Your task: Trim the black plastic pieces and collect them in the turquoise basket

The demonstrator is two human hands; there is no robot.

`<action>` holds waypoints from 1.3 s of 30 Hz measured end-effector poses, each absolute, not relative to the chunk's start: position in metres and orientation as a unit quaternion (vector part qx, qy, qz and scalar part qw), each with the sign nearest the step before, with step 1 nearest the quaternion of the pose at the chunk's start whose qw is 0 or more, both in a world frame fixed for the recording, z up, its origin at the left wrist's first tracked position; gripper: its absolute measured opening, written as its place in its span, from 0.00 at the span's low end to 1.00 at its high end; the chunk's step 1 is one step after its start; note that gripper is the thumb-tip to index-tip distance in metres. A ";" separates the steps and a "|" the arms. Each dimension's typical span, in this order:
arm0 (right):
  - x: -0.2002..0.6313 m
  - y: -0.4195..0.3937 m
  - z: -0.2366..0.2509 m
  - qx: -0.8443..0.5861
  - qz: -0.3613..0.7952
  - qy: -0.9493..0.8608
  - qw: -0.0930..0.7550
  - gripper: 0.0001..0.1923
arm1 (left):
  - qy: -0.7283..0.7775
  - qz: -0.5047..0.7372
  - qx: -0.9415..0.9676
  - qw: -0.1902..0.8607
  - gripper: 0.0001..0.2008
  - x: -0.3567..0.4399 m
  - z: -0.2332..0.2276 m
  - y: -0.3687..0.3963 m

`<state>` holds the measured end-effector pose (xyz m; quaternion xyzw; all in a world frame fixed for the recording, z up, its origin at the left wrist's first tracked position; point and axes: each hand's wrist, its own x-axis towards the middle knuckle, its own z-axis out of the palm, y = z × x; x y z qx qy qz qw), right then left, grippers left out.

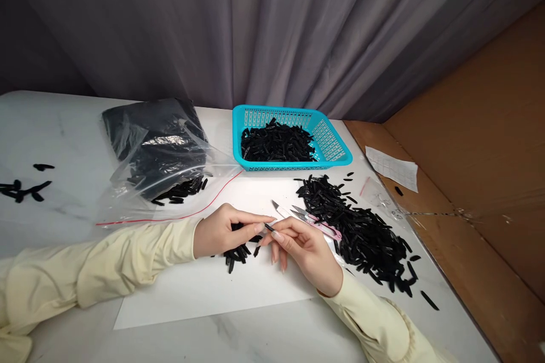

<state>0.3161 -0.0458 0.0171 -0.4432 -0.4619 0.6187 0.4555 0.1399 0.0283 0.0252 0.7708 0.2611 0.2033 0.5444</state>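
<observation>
My left hand [227, 229] and my right hand [304, 247] meet over the white sheet, both pinching one small black elongated piece [269, 227] between thumb and fingers. What the piece is made of is too small to tell. Beneath my left hand lies a small heap of similar black pieces [237, 256], partly hidden by it. Just beyond my right hand are pink-handled thread snips [326, 229] and a pointed white-handled tool [279, 210]. A large pile of black pieces [361, 232] spreads to the right of my right hand.
A turquoise basket [293, 165] holding black pieces stands at the back. Left of it lies a clear zip bag [149, 204] with dark contents. Several loose pieces [25, 190] lie far left. A paper slip [392, 167] rests by the cardboard wall [477, 142] on the right.
</observation>
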 end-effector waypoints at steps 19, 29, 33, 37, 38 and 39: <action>0.316 -0.046 0.013 -0.445 0.604 -0.465 0.471 0.07 | 0.258 0.204 0.768 0.550 0.18 0.139 0.022 0.029; 0.316 -0.046 0.015 -0.444 0.615 -0.445 0.476 0.08 | 0.230 0.257 0.793 0.503 0.18 0.138 0.020 0.026; 0.316 -0.046 0.015 -0.445 0.616 -0.441 0.477 0.08 | 0.225 0.270 0.797 0.492 0.17 0.138 0.019 0.026; 0.316 -0.046 0.015 -0.450 0.616 -0.437 0.477 0.09 | 0.217 0.267 0.808 0.478 0.17 0.138 0.021 0.026; 0.316 -0.045 0.016 -0.451 0.615 -0.437 0.478 0.09 | 0.215 0.272 0.809 0.475 0.17 0.138 0.021 0.026; 0.316 -0.045 0.016 -0.452 0.614 -0.436 0.479 0.09 | 0.212 0.280 0.809 0.471 0.16 0.138 0.021 0.026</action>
